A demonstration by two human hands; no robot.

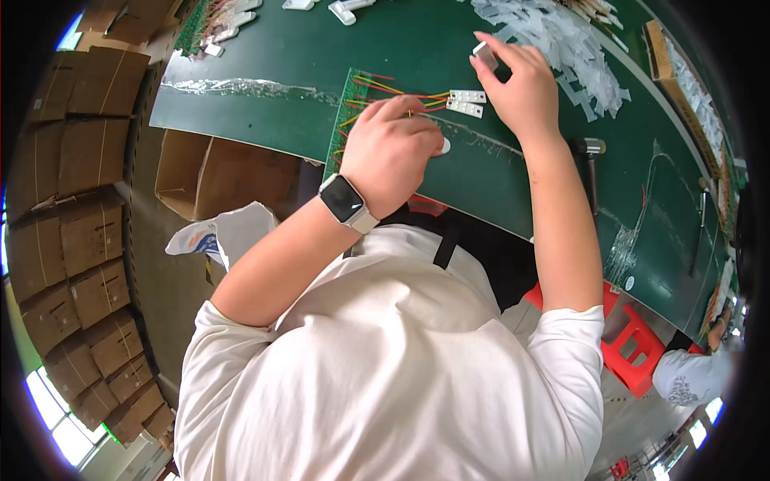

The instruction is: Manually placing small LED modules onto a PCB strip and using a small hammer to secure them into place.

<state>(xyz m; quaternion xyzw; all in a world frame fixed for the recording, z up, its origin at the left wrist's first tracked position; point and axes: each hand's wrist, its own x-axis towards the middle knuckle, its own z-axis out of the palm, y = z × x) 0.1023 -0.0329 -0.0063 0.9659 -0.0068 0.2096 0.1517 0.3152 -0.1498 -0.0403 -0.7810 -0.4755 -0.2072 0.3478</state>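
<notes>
On the dark green work table [265,104]: left hand [391,152], fingers curled down onto a bundle of red, yellow and green wires [385,90] ending in two small white rectangular connectors [467,102]. Right hand [521,80], pinched shut on a small grey-white rectangular block [485,56], just beyond the connectors. Heap of clear plastic pieces [561,40] near, behind the right hand.

L hand [391,152] curled — R hand [521,84] pinching

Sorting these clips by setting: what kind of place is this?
Probably a small electronics assembly workshop: a green workbench with coloured wire harnesses, a heap of small clear plastic bags, and stacked cardboard cartons alongside.
</notes>
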